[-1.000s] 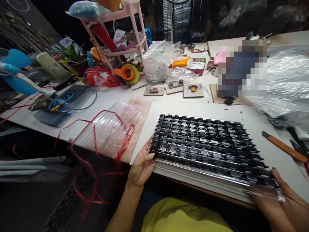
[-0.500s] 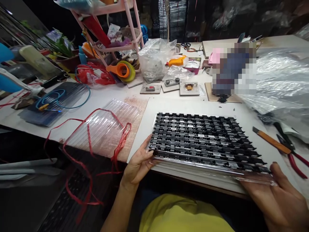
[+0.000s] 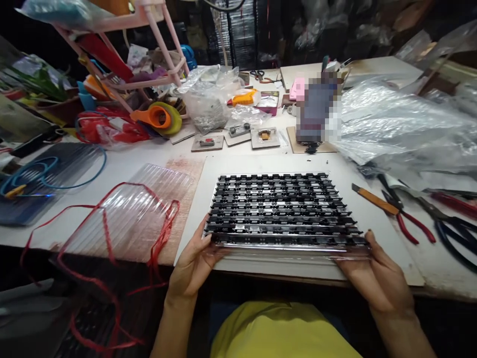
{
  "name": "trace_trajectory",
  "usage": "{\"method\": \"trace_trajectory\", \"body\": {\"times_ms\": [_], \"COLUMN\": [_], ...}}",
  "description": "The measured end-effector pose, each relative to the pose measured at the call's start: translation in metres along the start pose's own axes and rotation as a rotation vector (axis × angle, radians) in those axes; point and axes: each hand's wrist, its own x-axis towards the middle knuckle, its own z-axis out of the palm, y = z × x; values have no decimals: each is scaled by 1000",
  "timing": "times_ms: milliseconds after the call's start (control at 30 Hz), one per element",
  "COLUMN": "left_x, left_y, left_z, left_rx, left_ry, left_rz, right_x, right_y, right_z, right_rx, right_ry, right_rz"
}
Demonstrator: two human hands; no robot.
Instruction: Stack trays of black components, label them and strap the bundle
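A clear plastic tray [image 3: 276, 251] lies between my hands, filled with rows of small black connector-like parts [image 3: 276, 211]. My left hand [image 3: 194, 261] grips its near left corner, thumb on top and fingers underneath. At the near right corner, my right hand [image 3: 380, 273] holds the tray in the same way, with the thumb up against the side. The tray is over a white board [image 3: 238, 164] at the table's front edge. Its underside and most of my fingertips are hidden.
Left of the board lie an empty ridged clear tray [image 3: 137, 199] and red ribbon [image 3: 164, 238] hanging over the edge. To the right are a utility knife [image 3: 374, 199], red-handled pliers [image 3: 408, 226] and black-handled scissors [image 3: 454, 243]. Plastic bags [image 3: 395, 119] and a pink rack [image 3: 164, 44] stand behind.
The view has swung to the right. My right hand and the tray's right end have come further left in view and the tray looks more level. Both hands keep their hold.
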Motion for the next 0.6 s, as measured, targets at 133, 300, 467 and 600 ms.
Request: {"method": "trace_trajectory", "body": {"times_ms": [133,300,467,600], "left_x": [0,1,3,5], "left_y": [-1,-1,2,2], "left_z": [2,2,2,2], "left_rx": [-38,-70,-117,-175], "left_ry": [32,93,142,187], "left_rz": [4,-10,-49,-41], "right_x": [-2,-1,1,-4], "right_y": [1,5,6,-4], "right_z": [5,3,4,2], "right_rx": [46,117,131,119], "right_ry": [-48,-86,-156,-242], "right_rz": [-10,-36,-44,12]}}
